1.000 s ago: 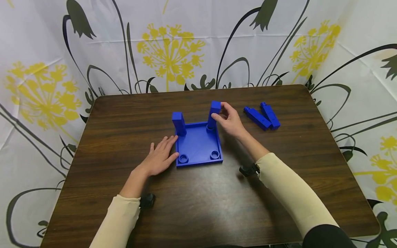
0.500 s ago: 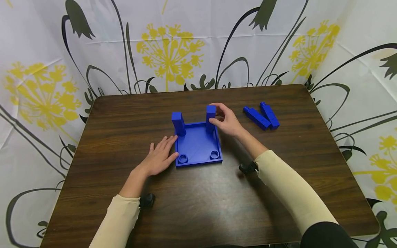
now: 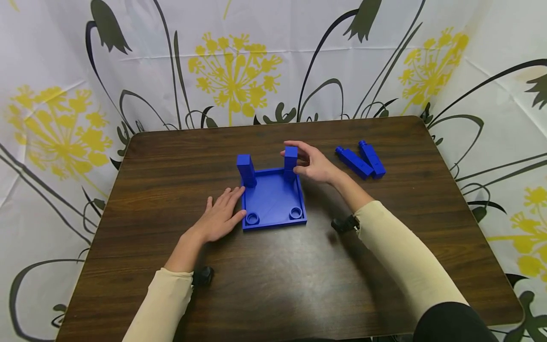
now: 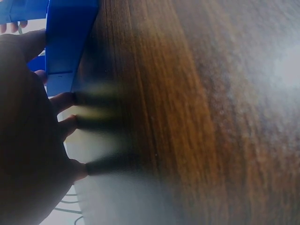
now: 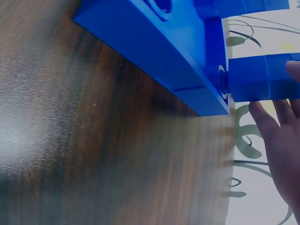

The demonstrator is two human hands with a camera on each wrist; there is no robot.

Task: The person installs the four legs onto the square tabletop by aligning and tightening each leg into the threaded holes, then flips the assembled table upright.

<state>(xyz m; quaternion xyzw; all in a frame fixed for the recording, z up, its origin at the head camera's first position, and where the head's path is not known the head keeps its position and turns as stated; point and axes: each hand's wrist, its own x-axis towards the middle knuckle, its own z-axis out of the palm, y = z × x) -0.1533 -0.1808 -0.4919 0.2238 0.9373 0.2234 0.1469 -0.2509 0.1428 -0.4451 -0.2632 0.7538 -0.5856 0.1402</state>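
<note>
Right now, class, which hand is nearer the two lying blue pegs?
Right. The right hand is left of the pegs, at an upright post; the left hand is farther left, by the tray.

Your head view: high, farthest back, facing forward and down over most of the table (image 3: 273, 270). Your wrist views: low, close, rolled sideways; both catch the blue tray (image 5: 150, 51), cropped near the top.

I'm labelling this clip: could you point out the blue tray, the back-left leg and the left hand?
Blue tray (image 3: 274, 199): head view, on its bare floor.
Back-left leg (image 3: 247, 173): head view, on its upright side.
Left hand (image 3: 219, 218): head view, on its back.
</note>
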